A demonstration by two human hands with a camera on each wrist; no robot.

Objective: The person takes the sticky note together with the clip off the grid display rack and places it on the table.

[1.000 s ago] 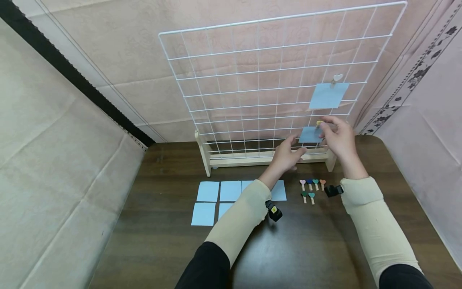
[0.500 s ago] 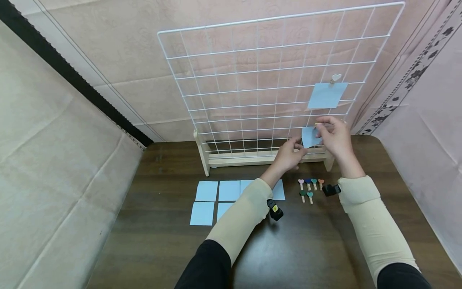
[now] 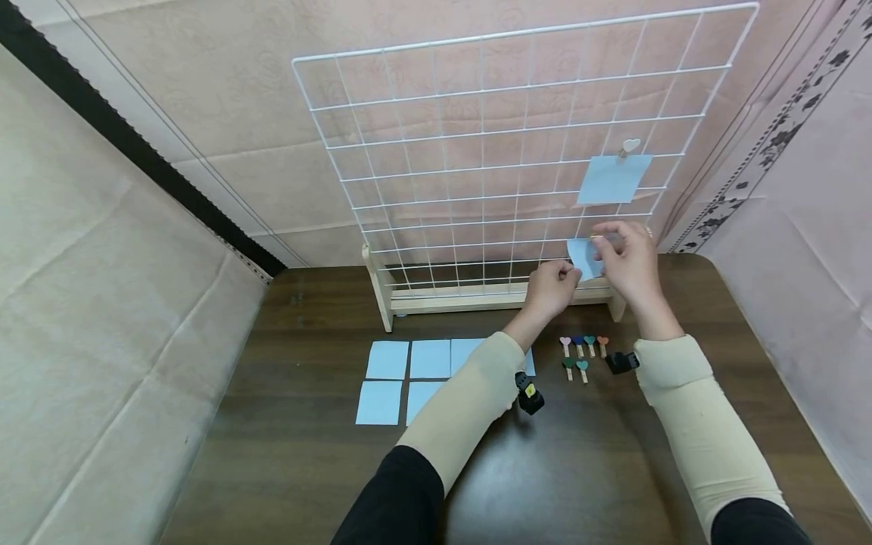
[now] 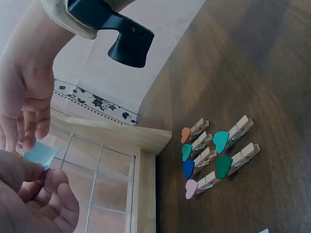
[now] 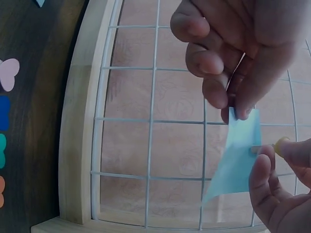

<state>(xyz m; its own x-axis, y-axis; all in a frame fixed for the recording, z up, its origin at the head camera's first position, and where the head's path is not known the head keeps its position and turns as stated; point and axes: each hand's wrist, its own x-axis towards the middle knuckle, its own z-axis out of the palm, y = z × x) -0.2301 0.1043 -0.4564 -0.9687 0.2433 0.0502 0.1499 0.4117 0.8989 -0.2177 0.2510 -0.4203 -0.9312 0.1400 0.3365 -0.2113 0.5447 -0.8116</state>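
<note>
In the head view a light blue paper square [image 3: 580, 256] is at the lower right of the white wire grid [image 3: 463, 193]. My left hand [image 3: 550, 288] pinches its lower left corner between thumb and fingers, and the paper bends there. With my right hand [image 3: 630, 261] I pinch a small wooden clothespin [image 5: 260, 149] with a yellow top; in the right wrist view its tip lies on the paper. Whether the pin also bites a wire cannot be told. Higher up, another blue square [image 3: 615, 180] hangs from a white heart clothespin [image 3: 630, 144].
The grid stands in a pale wooden base [image 3: 463, 303] on the dark wood table [image 3: 286, 454]. Several blue squares [image 3: 387, 360] lie in rows, partly behind my left arm. Several heart-topped clothespins [image 3: 568, 365] lie below the grid's right side. Pale cloth [image 3: 136, 303] hangs around.
My left hand has moved slightly right and its fingers have closed on the paper's corner. The paper's lower left corner is pulled over and bent. My right hand stays at the clothespin.
</note>
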